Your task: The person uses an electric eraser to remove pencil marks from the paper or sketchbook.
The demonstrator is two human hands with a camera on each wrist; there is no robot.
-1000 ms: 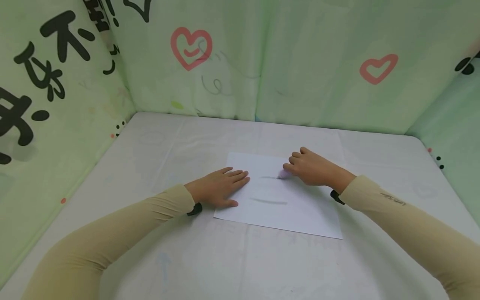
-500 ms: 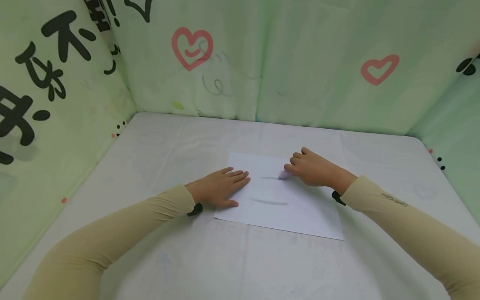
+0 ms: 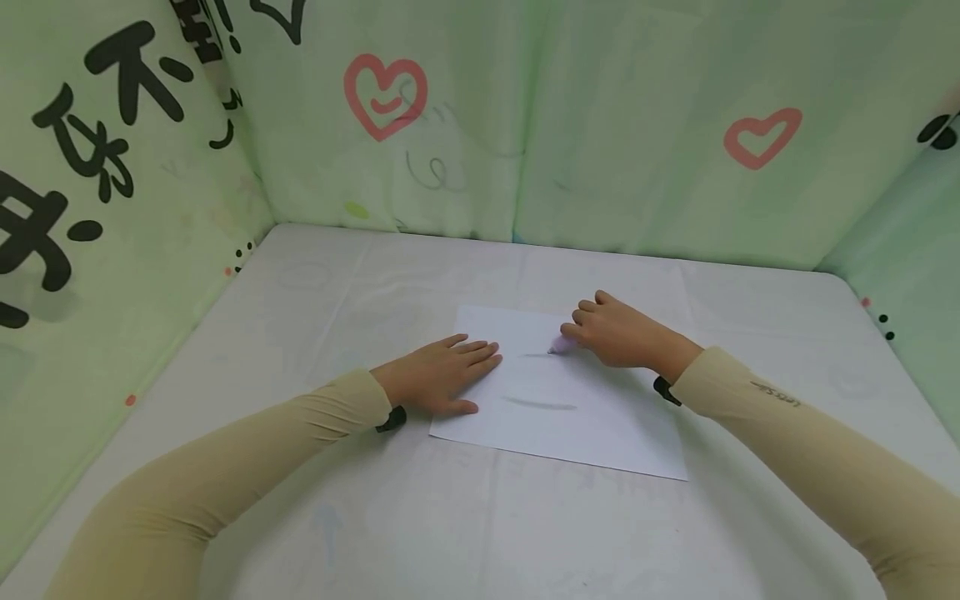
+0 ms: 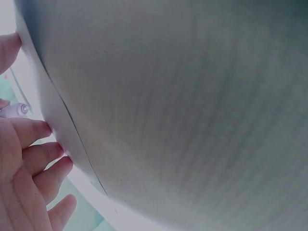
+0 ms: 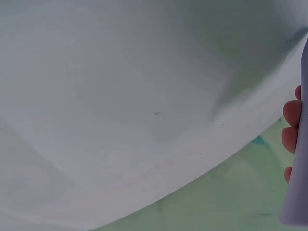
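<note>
A white sheet of paper [image 3: 600,433] lies on the table, with a short grey line [image 3: 536,356] above a longer grey stroke [image 3: 540,403]. My left hand [image 3: 442,375] rests flat with spread fingers on the sheet's left side. In my right hand [image 3: 622,333] I grip a thick lavender pen-shaped tool [image 3: 562,344], whose narrow tip is at the right end of the upper line. The right wrist view shows the smooth tool body [image 5: 301,159] widening toward its rear, with fingertips [image 5: 290,113] curled round it. The left wrist view catches its stepped nozzle [image 4: 21,109].
A white cloth [image 3: 337,500] covers the table. Green curtains [image 3: 600,150] with hearts and black characters enclose the back and both sides. Black straps [image 3: 392,418] show at my wrists, below the beige sleeves.
My right hand has shifted slightly left with the lavender tool, its tip moving along the upper line, whose visible part is a little shorter. My left hand stays in place.
</note>
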